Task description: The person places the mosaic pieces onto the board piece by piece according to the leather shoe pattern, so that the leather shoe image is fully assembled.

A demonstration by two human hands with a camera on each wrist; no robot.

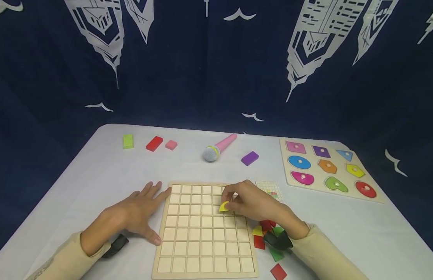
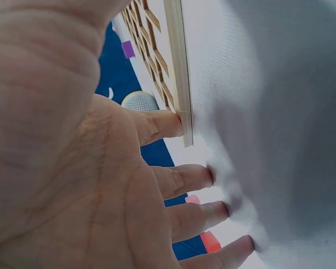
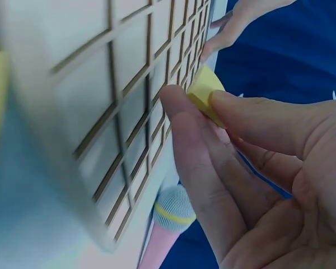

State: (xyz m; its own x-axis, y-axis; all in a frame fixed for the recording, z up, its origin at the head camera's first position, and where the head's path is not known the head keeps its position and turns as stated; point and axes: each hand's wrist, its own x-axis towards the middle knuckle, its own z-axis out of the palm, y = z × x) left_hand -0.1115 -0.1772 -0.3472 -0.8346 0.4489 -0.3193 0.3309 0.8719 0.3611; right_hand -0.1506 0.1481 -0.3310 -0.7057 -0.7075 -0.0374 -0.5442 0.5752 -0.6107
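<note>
A wooden grid board [image 1: 195, 233] with square cells lies on the table in front of me. My right hand [image 1: 249, 200] is over its upper right part and pinches a yellow quarter-circle tile [image 1: 223, 206] between thumb and fingers. In the right wrist view that yellow tile [image 3: 206, 92] shows close to the grid, though I cannot tell whether it touches. My left hand [image 1: 136, 212] spreads its fingers on the table at the board's left side. In the left wrist view a fingertip meets the board's wooden edge [image 2: 179, 73].
Loose red, green and yellow tiles [image 1: 259, 242] lie right of the board, partly under the right wrist. A small pattern card [image 1: 270, 189] sits beyond them. Farther back are a pink toy microphone [image 1: 220, 147], coloured blocks [image 1: 154, 143] and a shape puzzle [image 1: 318, 151].
</note>
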